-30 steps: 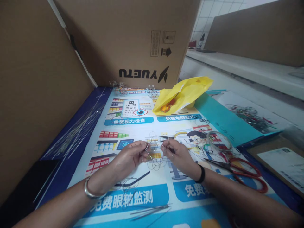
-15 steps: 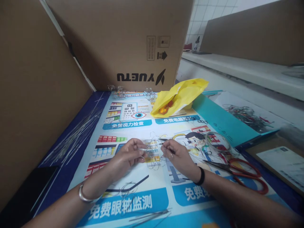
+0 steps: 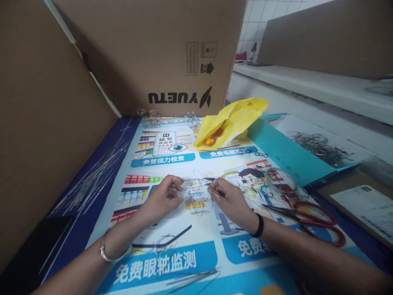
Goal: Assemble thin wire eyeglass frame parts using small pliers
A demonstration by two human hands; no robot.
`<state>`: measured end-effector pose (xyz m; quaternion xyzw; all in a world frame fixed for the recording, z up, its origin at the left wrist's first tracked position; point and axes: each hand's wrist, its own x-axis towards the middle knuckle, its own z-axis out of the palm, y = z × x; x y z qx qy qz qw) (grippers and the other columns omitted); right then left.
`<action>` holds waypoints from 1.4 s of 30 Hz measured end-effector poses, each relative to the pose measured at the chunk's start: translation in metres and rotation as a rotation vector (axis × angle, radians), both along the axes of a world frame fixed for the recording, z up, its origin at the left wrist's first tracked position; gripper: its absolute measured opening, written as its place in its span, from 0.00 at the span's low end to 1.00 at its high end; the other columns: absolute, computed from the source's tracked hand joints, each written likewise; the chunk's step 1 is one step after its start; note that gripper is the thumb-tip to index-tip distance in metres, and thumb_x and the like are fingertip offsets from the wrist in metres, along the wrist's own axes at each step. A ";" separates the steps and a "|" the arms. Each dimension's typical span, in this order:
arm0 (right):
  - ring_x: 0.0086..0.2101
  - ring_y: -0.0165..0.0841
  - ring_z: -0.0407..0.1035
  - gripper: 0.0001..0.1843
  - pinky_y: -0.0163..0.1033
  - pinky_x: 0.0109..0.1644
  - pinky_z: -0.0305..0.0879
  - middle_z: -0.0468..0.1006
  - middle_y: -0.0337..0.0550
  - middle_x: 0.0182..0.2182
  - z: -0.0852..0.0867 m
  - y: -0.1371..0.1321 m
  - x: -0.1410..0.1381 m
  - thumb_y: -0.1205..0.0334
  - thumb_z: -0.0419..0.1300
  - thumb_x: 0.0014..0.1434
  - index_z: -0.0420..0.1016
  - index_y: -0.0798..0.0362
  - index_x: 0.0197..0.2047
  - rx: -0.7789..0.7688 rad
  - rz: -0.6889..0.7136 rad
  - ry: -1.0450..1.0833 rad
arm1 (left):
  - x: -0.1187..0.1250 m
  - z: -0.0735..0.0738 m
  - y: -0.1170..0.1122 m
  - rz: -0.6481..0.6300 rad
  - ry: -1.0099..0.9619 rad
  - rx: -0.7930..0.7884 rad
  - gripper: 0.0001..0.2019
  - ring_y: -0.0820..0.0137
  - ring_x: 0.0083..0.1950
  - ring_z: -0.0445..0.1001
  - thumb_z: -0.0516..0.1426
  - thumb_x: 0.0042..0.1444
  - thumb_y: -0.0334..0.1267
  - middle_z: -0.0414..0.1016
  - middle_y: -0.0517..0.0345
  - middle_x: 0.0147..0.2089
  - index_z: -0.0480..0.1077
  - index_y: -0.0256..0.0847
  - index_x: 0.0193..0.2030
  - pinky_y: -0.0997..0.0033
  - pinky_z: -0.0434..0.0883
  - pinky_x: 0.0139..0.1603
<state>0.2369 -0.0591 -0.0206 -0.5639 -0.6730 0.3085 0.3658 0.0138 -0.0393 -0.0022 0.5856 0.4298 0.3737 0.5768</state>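
Observation:
Between my two hands lies a tangle of thin wire loops [image 3: 198, 196] on the printed sheet. My left hand [image 3: 164, 198] is at the left edge of the loops, thumb and curled fingers apart with nothing visible between them. In my right hand [image 3: 229, 200], closed at the right edge of the loops, are slim dark tweezers [image 3: 210, 179], their pointed tips showing past the fingers. A thin wire ring also shows by the right fingertips. Most of the tweezers is hidden by the hand.
Red-handled scissors [image 3: 317, 221] and a roll of clear wire [image 3: 281, 180] lie to the right. A yellow bag [image 3: 233, 123] sits farther back, beside a teal box flap [image 3: 294, 153]. Straight wires [image 3: 95, 176] lie at left, and cardboard [image 3: 159, 49] stands behind.
My left hand has let go of the wire loops, its thumb and fingers parting as it draws slightly left. My right hand stays nearly in place. The view has shifted slightly.

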 end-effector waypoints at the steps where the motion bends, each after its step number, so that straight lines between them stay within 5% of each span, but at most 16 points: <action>1: 0.21 0.27 0.59 0.04 0.32 0.25 0.54 0.64 0.32 0.18 0.001 0.000 0.000 0.62 0.54 0.54 0.63 0.50 0.28 -0.001 0.003 -0.010 | -0.001 0.000 0.000 0.005 0.042 0.031 0.13 0.75 0.33 0.66 0.61 0.44 0.26 0.70 0.54 0.45 0.68 0.39 0.38 0.74 0.63 0.36; 7: 0.22 0.28 0.63 0.03 0.32 0.26 0.56 0.68 0.34 0.19 0.003 -0.002 0.000 0.63 0.53 0.55 0.65 0.51 0.30 -0.008 0.019 -0.098 | -0.005 -0.001 0.003 0.006 0.271 0.190 0.13 0.72 0.36 0.64 0.60 0.42 0.26 0.69 0.56 0.49 0.68 0.42 0.36 0.73 0.61 0.39; 18: 0.21 0.28 0.63 0.04 0.32 0.26 0.56 0.68 0.34 0.19 0.000 -0.002 0.000 0.62 0.53 0.57 0.64 0.50 0.30 0.014 0.029 -0.195 | -0.003 -0.011 0.004 -0.033 0.326 0.378 0.12 0.60 0.50 0.64 0.61 0.42 0.27 0.68 0.51 0.49 0.67 0.43 0.33 0.64 0.57 0.50; 29: 0.22 0.28 0.63 0.04 0.32 0.26 0.55 0.69 0.34 0.20 0.001 -0.002 0.001 0.62 0.52 0.57 0.65 0.51 0.31 0.003 0.038 -0.201 | -0.003 -0.011 0.006 -0.105 0.539 0.402 0.11 0.62 0.54 0.62 0.57 0.46 0.28 0.64 0.53 0.53 0.62 0.43 0.35 0.62 0.60 0.51; 42: 0.22 0.28 0.63 0.05 0.32 0.27 0.54 0.69 0.34 0.20 0.000 -0.003 0.001 0.62 0.52 0.57 0.65 0.51 0.30 -0.002 0.048 -0.184 | -0.003 -0.008 0.006 -0.100 0.528 0.384 0.10 0.63 0.53 0.64 0.58 0.47 0.31 0.65 0.53 0.53 0.62 0.43 0.35 0.61 0.61 0.52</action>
